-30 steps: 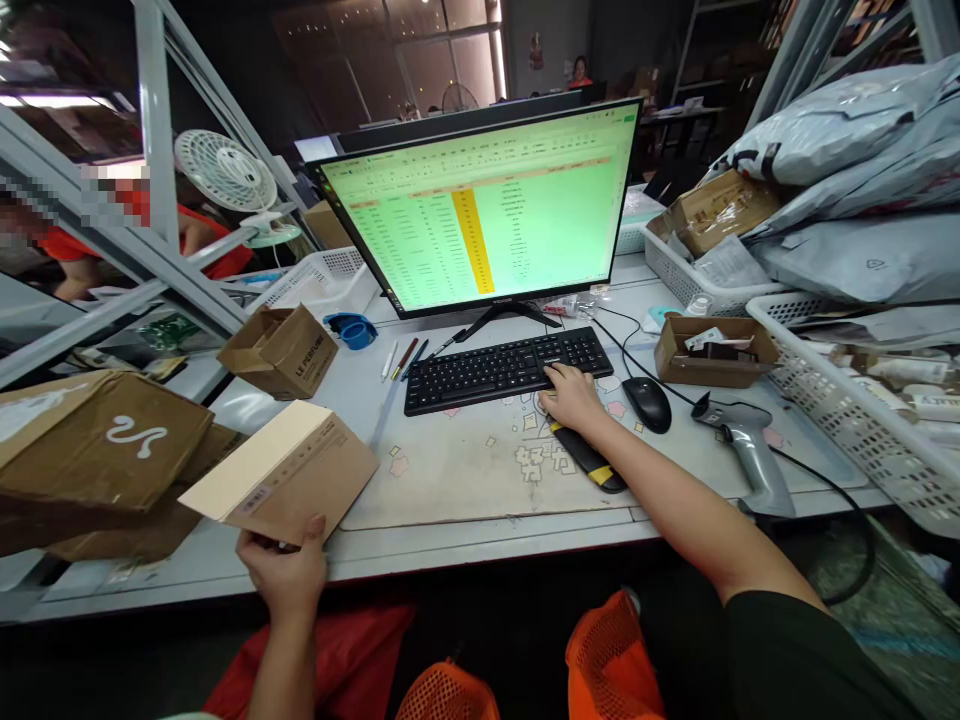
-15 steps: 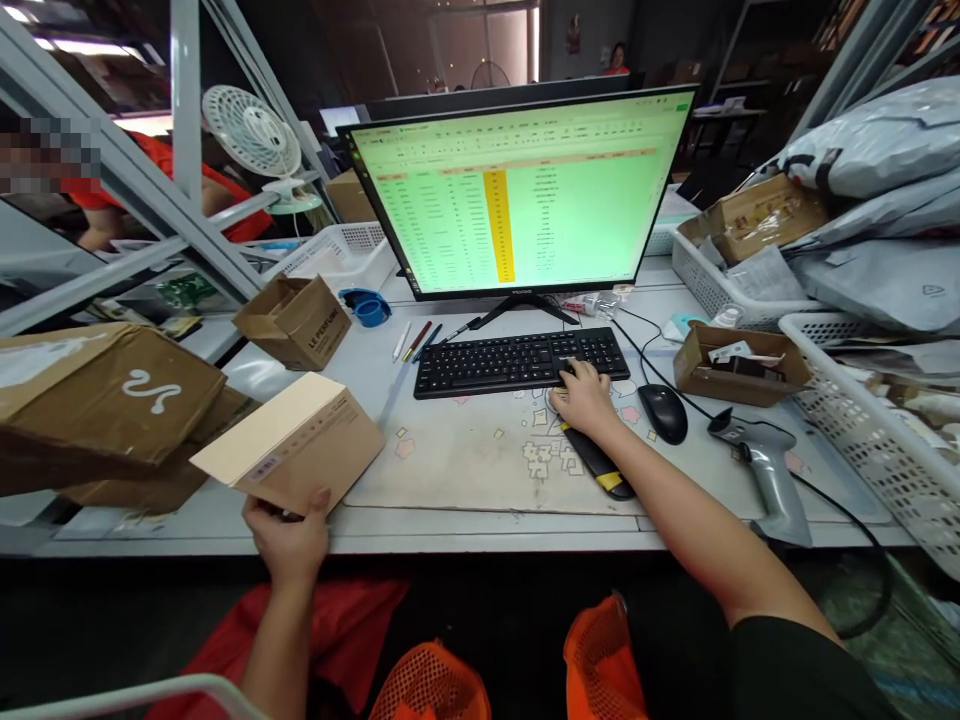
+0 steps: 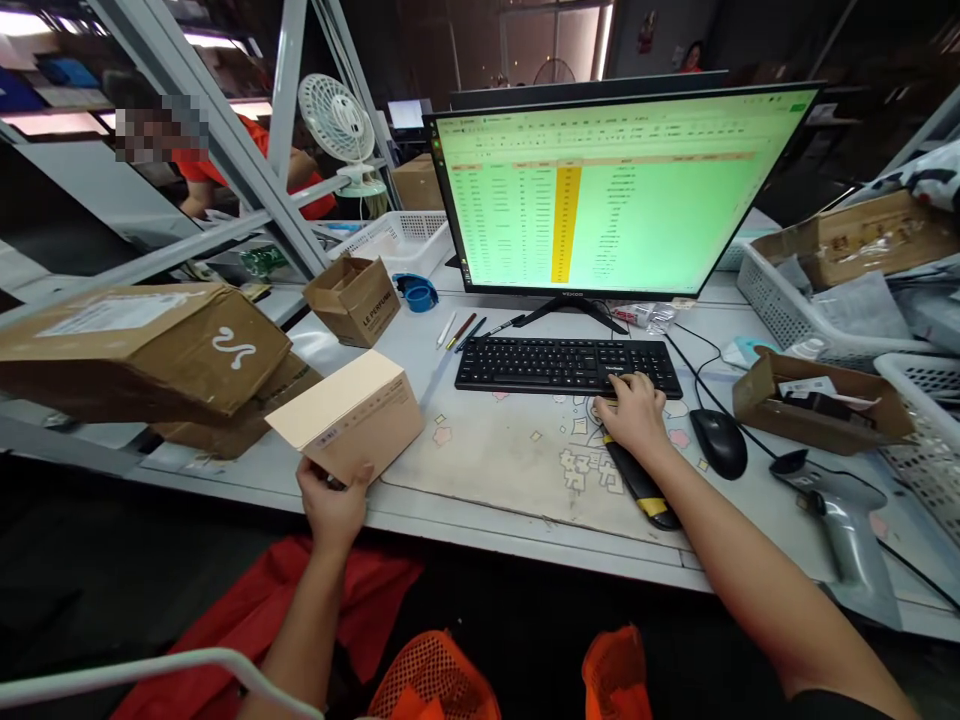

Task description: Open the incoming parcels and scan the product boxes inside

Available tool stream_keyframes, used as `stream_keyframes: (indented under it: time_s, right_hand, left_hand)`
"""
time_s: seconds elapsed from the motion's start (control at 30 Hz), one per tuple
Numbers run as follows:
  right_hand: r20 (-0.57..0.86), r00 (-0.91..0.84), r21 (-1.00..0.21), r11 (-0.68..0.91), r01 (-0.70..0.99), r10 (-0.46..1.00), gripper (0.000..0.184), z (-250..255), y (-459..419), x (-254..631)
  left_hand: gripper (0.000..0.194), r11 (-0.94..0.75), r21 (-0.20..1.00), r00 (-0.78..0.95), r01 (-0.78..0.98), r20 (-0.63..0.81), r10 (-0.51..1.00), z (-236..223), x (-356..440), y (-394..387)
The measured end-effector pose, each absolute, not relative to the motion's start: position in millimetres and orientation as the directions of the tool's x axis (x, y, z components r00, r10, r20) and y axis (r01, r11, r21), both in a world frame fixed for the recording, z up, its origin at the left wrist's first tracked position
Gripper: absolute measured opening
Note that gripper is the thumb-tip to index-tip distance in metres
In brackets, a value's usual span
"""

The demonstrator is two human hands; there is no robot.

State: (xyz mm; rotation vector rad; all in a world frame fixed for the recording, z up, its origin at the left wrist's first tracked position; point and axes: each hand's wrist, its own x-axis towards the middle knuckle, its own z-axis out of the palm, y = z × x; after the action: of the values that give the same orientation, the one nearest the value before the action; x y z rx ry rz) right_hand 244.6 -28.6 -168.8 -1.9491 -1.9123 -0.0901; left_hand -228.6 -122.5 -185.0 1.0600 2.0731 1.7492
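Observation:
My left hand (image 3: 334,508) is closed around the lower edge of a plain tan cardboard box (image 3: 371,428), held tilted above the desk's left front. Small print and a barcode label show on the box's side. My right hand (image 3: 636,418) rests at the lower right of the black keyboard (image 3: 532,368), its fingers partly spread over the keys and holding nothing. Beneath that palm and wrist lies a black tool with yellow bands (image 3: 641,480), partly covered. A lit monitor (image 3: 645,215) with a spreadsheet stands behind the keyboard.
Right of my hand are a black mouse (image 3: 718,443), a grey barcode scanner (image 3: 847,520) and an open carton (image 3: 802,415). Large cartons (image 3: 172,350) are stacked left. Pens, a blue tape roll (image 3: 418,292) and a small open box (image 3: 360,305) lie behind. Another person sits beyond the metal frame.
The view has swung left, so everything appears further right. My left hand still holds the box, and my right hand stays at the keyboard's right part.

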Motion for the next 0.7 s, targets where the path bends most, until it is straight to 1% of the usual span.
stream_keyframes:
  time_s: [0.1, 0.27, 0.37, 0.43, 0.5, 0.53, 0.6, 0.67, 0.7]
  right_hand:
    - [0.285, 0.066, -0.225, 0.0, 0.974, 0.956, 0.05, -168, -29, 245]
    - [0.274, 0.059, -0.235, 0.007, 0.972, 0.96, 0.057, -169, -26, 249]
    - [0.287, 0.055, -0.24, 0.017, 0.971, 0.956, 0.057, -174, -24, 256]
    - [0.316, 0.054, -0.239, 0.024, 0.971, 0.947, 0.059, -181, -22, 263]
    - [0.348, 0.047, -0.242, 0.041, 0.97, 0.936, 0.063, -188, -18, 269]
    - [0.365, 0.039, -0.245, 0.055, 0.968, 0.93, 0.064, -190, -16, 271]
    - [0.411, 0.022, -0.258, 0.094, 0.962, 0.911, 0.063, -189, -13, 274]
    - [0.488, 0.006, -0.284, 0.152, 0.947, 0.873, 0.059, -178, -15, 273]
    - [0.534, -0.005, -0.306, 0.198, 0.931, 0.846, 0.057, -167, -20, 269]
  left_hand:
    - [0.098, 0.024, 0.927, -0.712, 0.375, 0.271, 0.648, -189, -230, -122]
    - [0.098, 0.005, 0.934, -0.716, 0.358, 0.272, 0.642, -196, -234, -120]
    - [0.09, -0.025, 0.948, -0.693, 0.318, 0.25, 0.676, -195, -234, -118]
    - [0.082, -0.061, 0.967, -0.671, 0.248, 0.216, 0.71, -190, -234, -117]
    - [0.072, -0.102, 0.987, -0.68, 0.121, 0.157, 0.716, -182, -234, -116]
    - [0.066, -0.113, 0.993, -0.689, 0.024, 0.099, 0.718, -176, -233, -117]
    - [0.055, -0.089, 0.97, -0.661, -0.228, -0.087, 0.745, -161, -230, -123]
    - [0.052, -0.005, 0.872, -0.524, -0.49, -0.29, 0.801, -143, -222, -133]
    - [0.054, 0.044, 0.803, -0.422, -0.594, -0.358, 0.833, -134, -215, -139]
